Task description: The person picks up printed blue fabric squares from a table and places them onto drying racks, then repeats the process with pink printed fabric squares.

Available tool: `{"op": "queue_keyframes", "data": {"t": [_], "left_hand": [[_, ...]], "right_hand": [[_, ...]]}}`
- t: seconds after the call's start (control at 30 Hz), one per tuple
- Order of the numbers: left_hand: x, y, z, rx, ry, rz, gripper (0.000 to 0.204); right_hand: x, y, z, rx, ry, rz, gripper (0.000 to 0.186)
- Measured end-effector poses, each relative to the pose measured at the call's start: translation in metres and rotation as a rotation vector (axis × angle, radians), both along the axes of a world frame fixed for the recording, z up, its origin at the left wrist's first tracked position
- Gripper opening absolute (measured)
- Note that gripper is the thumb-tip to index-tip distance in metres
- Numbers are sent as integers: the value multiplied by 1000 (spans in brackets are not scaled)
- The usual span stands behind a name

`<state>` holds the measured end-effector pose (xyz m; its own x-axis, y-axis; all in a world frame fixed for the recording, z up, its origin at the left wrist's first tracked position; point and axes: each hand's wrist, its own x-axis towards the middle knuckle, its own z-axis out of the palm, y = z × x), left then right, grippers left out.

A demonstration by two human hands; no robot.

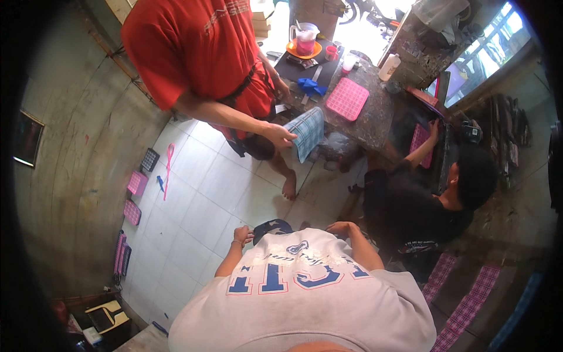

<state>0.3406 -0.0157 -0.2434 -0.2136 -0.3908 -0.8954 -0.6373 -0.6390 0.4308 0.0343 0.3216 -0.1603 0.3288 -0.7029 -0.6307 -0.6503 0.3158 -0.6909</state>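
Resting at the lower centre of the head view, your left hand (243, 234) has loosely bent fingers with nothing visible in them, beside the dark patterned cloth (272, 227) at your lap. Your right hand (339, 227) lies just right of centre, partly behind your beige shirt (293, 276); you cannot tell from here whether it grips anything. The blue-green plaid panel (306, 134) is above centre, in the hand of a standing person in red (193, 53), well apart from both your hands. A pink grid piece (348, 100) lies on the counter (375, 132) at upper right of centre, and a co-worker in black (428, 211) reaches at right. For good handling, probably bring the right hand into clear view, relax both wrists and support any thin panel by its edges.
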Motion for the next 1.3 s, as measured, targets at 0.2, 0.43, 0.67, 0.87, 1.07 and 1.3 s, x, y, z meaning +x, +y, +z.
{"op": "queue_keyframes", "data": {"t": [0.2,0.43,0.67,0.87,1.07,1.3], "left_hand": [[25,45,-79,-666,-60,-929,29],[18,78,-47,18,3,-244,26],[7,72,52,-164,18,-156,31],[62,62,55,-129,-11,-24,29],[154,51,8,-118,-3,-66,31],[247,-30,2,-111,56,256,27]], "right_hand": [[8,50,-32,-122,-5,-61,55],[18,101,-73,-266,-202,-154,43],[36,70,-83,212,-515,-480,49],[32,21,-55,197,-366,-287,65],[43,-30,-51,-80,-6,243,72],[140,-144,-34,691,-271,-474,52]]}}
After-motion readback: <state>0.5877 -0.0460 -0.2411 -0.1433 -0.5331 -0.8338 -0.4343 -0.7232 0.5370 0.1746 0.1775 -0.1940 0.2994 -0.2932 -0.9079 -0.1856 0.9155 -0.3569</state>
